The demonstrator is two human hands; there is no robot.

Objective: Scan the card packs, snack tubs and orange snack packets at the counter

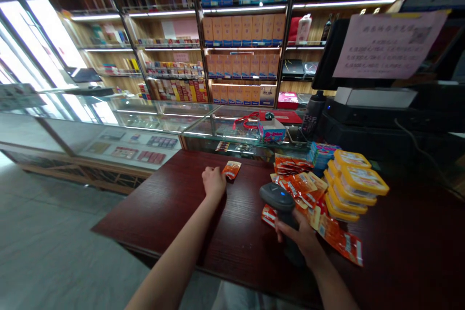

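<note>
My right hand (pixel 301 235) is wrapped round the grip of a dark grey barcode scanner (pixel 278 196), which shows a small blue light on top. Its head points left over the brown counter. At the counter's far side, my left hand (pixel 213 181) is closed at the left edge of an orange snack packet (pixel 232 169); its fingertips are partly hidden. Beside and behind the scanner lies a loose pile of similar orange packets (pixel 303 186). One long packet (pixel 341 237) reaches toward me on the right. Yellow-lidded plastic boxes (pixel 363 181) are stacked to the right of the pile.
Blue packs (pixel 323 155) stand behind the pile. A glass display case (pixel 196 123) borders the dark wooden counter (pixel 174 193), with a small pink-and-blue box (pixel 271 131) on it. A monitor bearing a paper sign (pixel 388 46) rises at right. Stocked shelves (pixel 243 31) line the back.
</note>
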